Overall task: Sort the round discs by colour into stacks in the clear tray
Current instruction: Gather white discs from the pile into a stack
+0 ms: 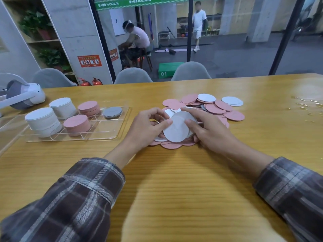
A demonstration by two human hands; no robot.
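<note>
Plaid sleeves frame the head view, resting on a wooden counter. Just beyond, the left hand and right hand both pinch a white disc by its opposite edges, thumbs on top, above a loose pile of pink and white discs. Well to the left, a clear tray holds two white stacks, two pink stacks and a low grey stack. Risk: a pink disc may cling unseen beneath, or the tall, uneven white stack may topple when added to.
</note>
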